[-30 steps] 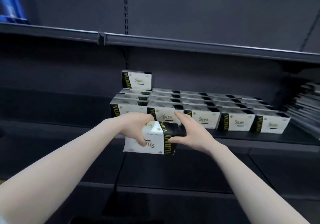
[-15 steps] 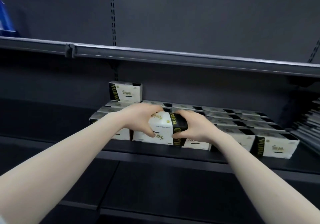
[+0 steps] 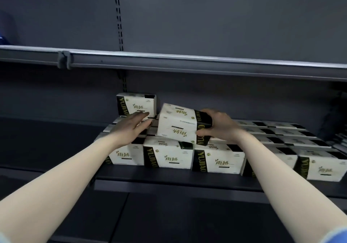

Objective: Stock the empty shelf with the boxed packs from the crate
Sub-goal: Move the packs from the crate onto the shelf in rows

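Note:
My right hand point(image 3: 220, 125) grips the black end of a white and black boxed pack point(image 3: 180, 123), held tilted and upside down just above the bottom layer of packs point(image 3: 169, 156) on the dark shelf point(image 3: 169, 181). To its left, my left hand point(image 3: 131, 128) hovers with straight fingers over the top of the bottom layer, holding nothing. Behind that hand one pack point(image 3: 136, 104) sits alone as a second layer at the back left. The crate is out of view.
An upper shelf edge point(image 3: 187, 62) runs across above the packs, limiting headroom. The bottom layer continues to the right in several rows point(image 3: 291, 139). A bare shelf stretch lies at the left point(image 3: 47, 145). Stacked dark items show at the far right edge point(image 3: 340, 141).
The pack has risen from in front of the shelf to above the bottom layer. My left hand has let go of it and opened; only my right hand still holds it.

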Motion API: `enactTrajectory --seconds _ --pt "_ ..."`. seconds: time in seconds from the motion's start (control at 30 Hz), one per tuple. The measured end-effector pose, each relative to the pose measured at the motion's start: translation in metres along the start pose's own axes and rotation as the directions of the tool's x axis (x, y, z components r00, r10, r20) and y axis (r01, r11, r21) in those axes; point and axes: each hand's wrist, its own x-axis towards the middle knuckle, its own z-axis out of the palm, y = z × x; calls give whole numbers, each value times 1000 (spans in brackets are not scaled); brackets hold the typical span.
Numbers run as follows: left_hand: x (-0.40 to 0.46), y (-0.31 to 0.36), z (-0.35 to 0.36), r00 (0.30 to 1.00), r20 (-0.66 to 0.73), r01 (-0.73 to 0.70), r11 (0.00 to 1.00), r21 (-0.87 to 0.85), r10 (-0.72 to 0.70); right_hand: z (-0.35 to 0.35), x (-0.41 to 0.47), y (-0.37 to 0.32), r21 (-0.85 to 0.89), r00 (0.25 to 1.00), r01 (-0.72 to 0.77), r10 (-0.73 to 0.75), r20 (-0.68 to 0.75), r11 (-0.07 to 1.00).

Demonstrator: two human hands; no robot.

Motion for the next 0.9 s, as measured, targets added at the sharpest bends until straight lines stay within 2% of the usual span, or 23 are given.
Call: enactTrajectory --seconds 0.23,0.3,0.37,0.47,0.5,0.6,0.73,0.83,0.9 --pt "30 -49 30 992 41 115 993 38 -117 17 26 9 124 999 -38 39 -3 992" --pt "35 -52 36 991 58 111 982 151 -121 21 28 15 179 998 -53 58 -22 982" --pt "40 -54 41 989 78 96 953 287 -123 26 26 21 288 995 -84 96 -27 954" --pt "47 -59 44 982 82 136 933 333 -173 36 22 28 542 991 -122 132 22 832" --pt "49 -59 45 980 83 142 930 339 -180 40 21 29 565 992 -127 121 48 816" --pt "50 -61 48 982 67 141 924 355 -175 50 17 30 456 983 -184 160 90 871" --pt "51 -66 50 984 53 139 922 362 -169 47 15 23 530 983 -151 183 -9 834" --pt "51 -66 51 984 51 141 922 360 -170 31 16 12 681 975 12 143 -170 732" --pt "51 -65 51 985 50 138 922 362 -167 18 20 5 716 945 111 150 -291 689"
